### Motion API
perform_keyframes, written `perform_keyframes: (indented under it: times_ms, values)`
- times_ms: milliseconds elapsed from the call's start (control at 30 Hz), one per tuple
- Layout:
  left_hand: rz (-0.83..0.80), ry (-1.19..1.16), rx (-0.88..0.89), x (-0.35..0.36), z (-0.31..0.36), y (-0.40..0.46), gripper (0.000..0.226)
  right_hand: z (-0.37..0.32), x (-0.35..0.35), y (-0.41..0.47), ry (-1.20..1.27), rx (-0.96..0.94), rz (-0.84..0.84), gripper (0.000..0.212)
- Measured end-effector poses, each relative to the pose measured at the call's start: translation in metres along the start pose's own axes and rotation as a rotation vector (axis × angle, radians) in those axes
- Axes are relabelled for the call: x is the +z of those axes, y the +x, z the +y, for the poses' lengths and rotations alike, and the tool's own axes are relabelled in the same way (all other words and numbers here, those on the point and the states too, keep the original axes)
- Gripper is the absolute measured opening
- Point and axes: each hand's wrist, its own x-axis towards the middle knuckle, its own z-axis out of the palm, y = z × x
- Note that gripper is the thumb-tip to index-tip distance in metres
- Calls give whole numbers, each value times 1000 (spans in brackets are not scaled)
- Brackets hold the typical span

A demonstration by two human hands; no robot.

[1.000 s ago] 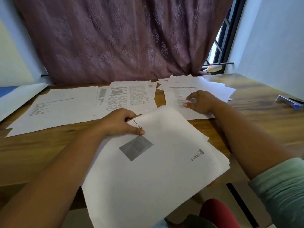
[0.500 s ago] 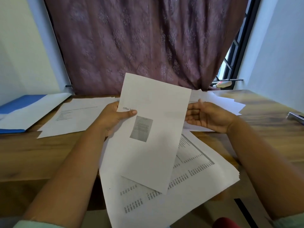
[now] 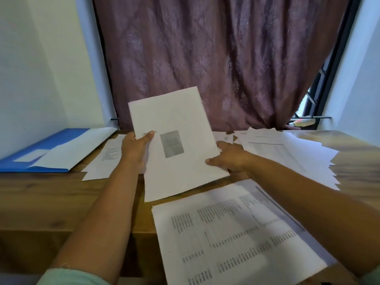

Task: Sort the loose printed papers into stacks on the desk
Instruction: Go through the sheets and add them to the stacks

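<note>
I hold a white printed sheet with a grey rectangle on it upright above the wooden desk. My left hand grips its left edge, thumb on the front. My right hand pinches its lower right edge. A pile of sheets with printed number tables lies near me and overhangs the desk's front edge. A fanned heap of papers lies at the back right. Another paper stack lies left of my left hand.
A blue folder with a white sheet on it rests at the back left. A maroon curtain hangs behind the desk. A window frame shows at the right, with a white wall beside it.
The sheet has been lifted off the near pile and raised upright. My right hand came off the far papers and took its right edge. The view tilted up.
</note>
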Motion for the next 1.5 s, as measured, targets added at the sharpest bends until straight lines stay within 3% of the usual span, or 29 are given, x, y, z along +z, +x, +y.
perform_keyframes:
  times_ms: [67, 167, 233, 300, 333, 467, 633, 767, 900, 1000, 1100, 1133, 1233, 1333, 1500]
  values:
    - [184, 263, 109, -29, 6, 19, 56, -16, 28, 25, 67, -70, 149, 62]
    - [396, 721, 318, -67, 4, 28, 90, -38, 71, 63, 225, -90, 175, 59]
    - [387, 970, 407, -73, 1, 26, 85, -49, 100, 84, 146, -126, 213, 45]
    - [259, 1268, 416, -74, -4, 29, 70, -59, 126, 102, -36, -155, 242, 35]
    - [154, 1384, 336, -77, -6, 34, 68, -62, 139, 109, -169, -156, 208, 36]
    - [-263, 1648, -156, -93, -26, 51, 89, -65, 168, 122, -555, -154, 60, 54]
    - [-251, 1623, -134, -84, -15, 43, 74, -71, 127, 90, -607, -201, 14, 52]
    - [-248, 1461, 97, -58, -8, 13, 62, -57, 49, 45, -368, -126, -6, 31]
    - [-429, 1219, 198, -8, -6, -48, 34, -16, -41, -26, -433, 46, -55, 22]
    - [-626, 1218, 170, 32, -6, -88, 40, 21, -81, -86, -593, 240, 8, 47]
    - [-820, 1413, 167, 69, -15, -115, 72, 55, -89, -132, -689, 352, 73, 89]
    - [-857, 1500, 171, 75, -20, -120, 84, 63, -87, -143, -686, 352, 82, 93]
    - [-878, 1591, 141, 85, -29, -125, 99, 83, -83, -175, -571, 330, 199, 59]
    - [-858, 1545, 92, 84, -29, -123, 89, 97, -82, -195, -479, 306, 326, 34]
    - [-924, 1237, 1, 74, -24, -124, 62, 107, -68, -205, -367, 276, 341, 42]
